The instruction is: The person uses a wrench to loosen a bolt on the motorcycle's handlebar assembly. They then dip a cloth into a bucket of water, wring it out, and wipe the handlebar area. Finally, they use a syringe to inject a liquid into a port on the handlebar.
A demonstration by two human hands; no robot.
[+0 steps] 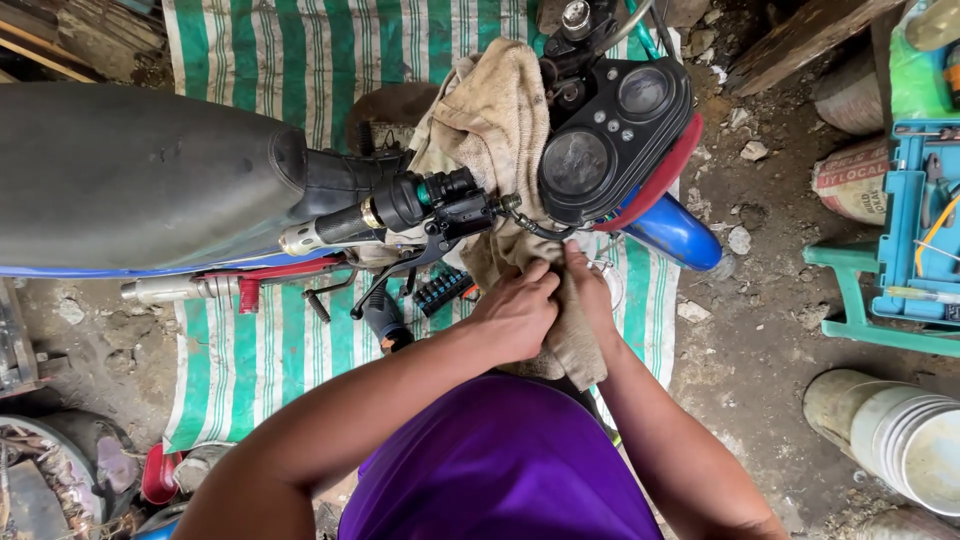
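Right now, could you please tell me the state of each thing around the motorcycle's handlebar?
Left hand: closed on the cloth.
Right hand: gripping the cloth's edge.
Beige cloth: draped over the handlebar, hanging down.
Instrument cluster: dusty, facing up.
Brake lever: mounted, untouched.
Blue toolbox: open.

1 motorbike (pixel 150 180), running 9 to 1 o'clock. 2 round gauges on 1 instrument cluster (pixel 612 125), approx. 12 o'clock. 1 handlebar grip (pixel 345 225) w/ 1 lever, centre-left. 1 beige rag (pixel 495 130) draped over the bars. 2 hands: left hand (pixel 515 315) & right hand (pixel 592 295), both at centre on the rag. 1 striped tarp (pixel 290 60), green/white, under the bike. 1 blue toolbox (pixel 920 230) at 3 o'clock. 1 stack of white buckets (pixel 900 435) at 4 o'clock. 1 blue fender (pixel 675 232), approx. 2 o'clock.
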